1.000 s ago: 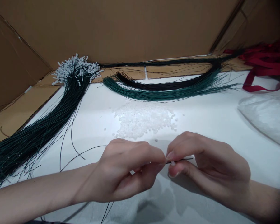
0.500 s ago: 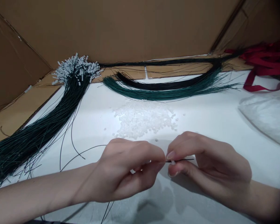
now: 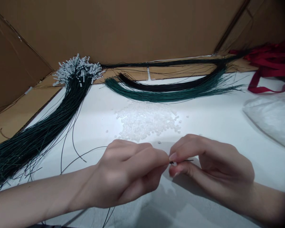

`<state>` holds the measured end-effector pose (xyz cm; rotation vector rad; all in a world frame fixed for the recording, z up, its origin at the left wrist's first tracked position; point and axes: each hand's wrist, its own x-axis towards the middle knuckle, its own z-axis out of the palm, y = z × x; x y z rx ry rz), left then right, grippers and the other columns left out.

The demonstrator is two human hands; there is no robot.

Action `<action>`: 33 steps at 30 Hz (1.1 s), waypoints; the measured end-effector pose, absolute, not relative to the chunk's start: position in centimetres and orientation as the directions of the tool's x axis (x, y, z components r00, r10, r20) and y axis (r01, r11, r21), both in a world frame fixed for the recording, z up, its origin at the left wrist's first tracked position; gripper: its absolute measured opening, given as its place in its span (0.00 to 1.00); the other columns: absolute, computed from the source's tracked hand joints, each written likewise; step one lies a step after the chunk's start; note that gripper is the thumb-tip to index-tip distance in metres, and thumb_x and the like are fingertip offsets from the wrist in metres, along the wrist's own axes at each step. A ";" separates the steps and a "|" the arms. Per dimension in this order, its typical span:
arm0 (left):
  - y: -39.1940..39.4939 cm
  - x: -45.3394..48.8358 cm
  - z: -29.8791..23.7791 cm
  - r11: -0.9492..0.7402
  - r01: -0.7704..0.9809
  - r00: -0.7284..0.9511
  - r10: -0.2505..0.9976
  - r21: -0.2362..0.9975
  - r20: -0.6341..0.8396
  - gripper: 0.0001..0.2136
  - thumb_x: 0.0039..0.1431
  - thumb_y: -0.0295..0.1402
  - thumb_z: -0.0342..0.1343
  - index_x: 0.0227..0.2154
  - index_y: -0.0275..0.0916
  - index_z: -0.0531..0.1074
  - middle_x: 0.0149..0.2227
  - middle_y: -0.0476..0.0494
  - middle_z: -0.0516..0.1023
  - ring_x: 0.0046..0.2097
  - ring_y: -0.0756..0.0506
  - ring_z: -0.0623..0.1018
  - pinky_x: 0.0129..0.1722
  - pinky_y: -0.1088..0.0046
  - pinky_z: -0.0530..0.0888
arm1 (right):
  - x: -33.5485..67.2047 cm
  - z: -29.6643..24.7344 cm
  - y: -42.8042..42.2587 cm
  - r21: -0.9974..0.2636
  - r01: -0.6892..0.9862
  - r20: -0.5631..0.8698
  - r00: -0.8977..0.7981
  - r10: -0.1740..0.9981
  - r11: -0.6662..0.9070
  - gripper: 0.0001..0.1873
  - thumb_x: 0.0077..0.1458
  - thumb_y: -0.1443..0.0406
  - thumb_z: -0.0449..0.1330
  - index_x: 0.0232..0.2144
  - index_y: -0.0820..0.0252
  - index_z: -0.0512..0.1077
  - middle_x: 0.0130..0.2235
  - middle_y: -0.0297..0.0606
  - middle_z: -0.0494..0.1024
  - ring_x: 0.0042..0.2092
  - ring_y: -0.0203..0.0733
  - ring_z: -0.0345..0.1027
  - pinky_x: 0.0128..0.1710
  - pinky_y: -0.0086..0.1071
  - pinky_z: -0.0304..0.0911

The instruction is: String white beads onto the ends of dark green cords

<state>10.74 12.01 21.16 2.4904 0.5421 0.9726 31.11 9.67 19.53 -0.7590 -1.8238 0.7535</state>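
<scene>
In the lower middle, my left hand (image 3: 133,172) is closed in a pinch on a thin dark wire. The free end of that wire (image 3: 189,160) sticks out between the fingers of my right hand (image 3: 216,167). My right thumb and fingertips pinch a small white bead (image 3: 175,163), mostly hidden, with the wire passing at it. The fingertips of both hands nearly meet. Just beyond them, a spread of translucent white beads (image 3: 147,120) lies on the white tabletop (image 3: 95,117).
A thick bundle of dark green wires (image 3: 54,123), tipped with white beads (image 3: 77,71), lies at left. Loose green wires (image 3: 166,96) curve along the back. Red ribbon (image 3: 273,68) and a clear plastic bag (image 3: 273,117) are at right. Cardboard walls (image 3: 133,28) enclose the back.
My left hand has turned slightly and come closer to my right fingertips. Less wire shows beyond the bead, and the gap between the hands has narrowed.
</scene>
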 end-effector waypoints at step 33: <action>12.2 10.6 21.3 -0.863 0.264 0.702 0.478 0.431 0.527 0.03 0.61 0.23 0.56 0.36 0.35 0.70 0.23 0.54 0.69 0.22 0.55 0.65 0.24 0.80 0.64 | 31.1 19.1 9.3 -0.759 0.234 0.547 -0.277 0.790 0.607 0.07 0.52 0.74 0.67 0.31 0.62 0.73 0.27 0.33 0.77 0.27 0.31 0.69 0.26 0.25 0.65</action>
